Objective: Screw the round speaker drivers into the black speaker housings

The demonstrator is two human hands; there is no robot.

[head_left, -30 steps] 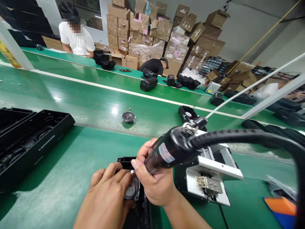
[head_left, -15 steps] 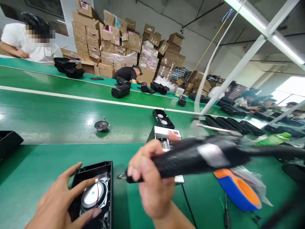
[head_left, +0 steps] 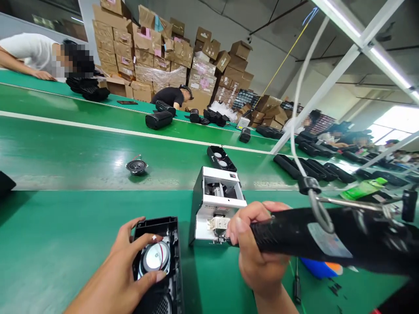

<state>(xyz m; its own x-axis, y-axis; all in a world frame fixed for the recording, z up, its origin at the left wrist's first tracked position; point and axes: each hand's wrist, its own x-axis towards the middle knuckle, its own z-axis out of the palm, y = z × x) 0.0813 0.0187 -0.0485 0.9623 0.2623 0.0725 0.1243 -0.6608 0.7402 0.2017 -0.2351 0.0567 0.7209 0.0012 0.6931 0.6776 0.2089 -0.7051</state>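
Note:
My left hand [head_left: 126, 261] grips a black speaker housing [head_left: 176, 270] on the green mat. Its thumb and forefinger rest on a round silver-backed speaker driver [head_left: 155, 257] with a red wire, seated in the housing. My right hand [head_left: 258, 244] is wrapped round a black electric screwdriver [head_left: 288, 231], held nearly level and hung from a cable with a metal hook. The tool's front end is at the outlet of a white and black screw feeder [head_left: 204, 222]; my fingers hide the exact contact. A hand screwdriver [head_left: 297, 285] lies below my right hand.
A loose speaker driver [head_left: 136, 166] and a housing with two drivers [head_left: 231, 165] lie on the green line beyond. A blue and orange tape roll [head_left: 314, 268] is partly hidden behind the tool. Co-workers sit across, before stacked cartons [head_left: 147, 56]. A white post [head_left: 334, 89] slants at right.
My right hand has carried the electric screwdriver rightward, from beside the housing to the screw feeder. My left hand and the housing appear farther right in view. The white-shirted person leans lower.

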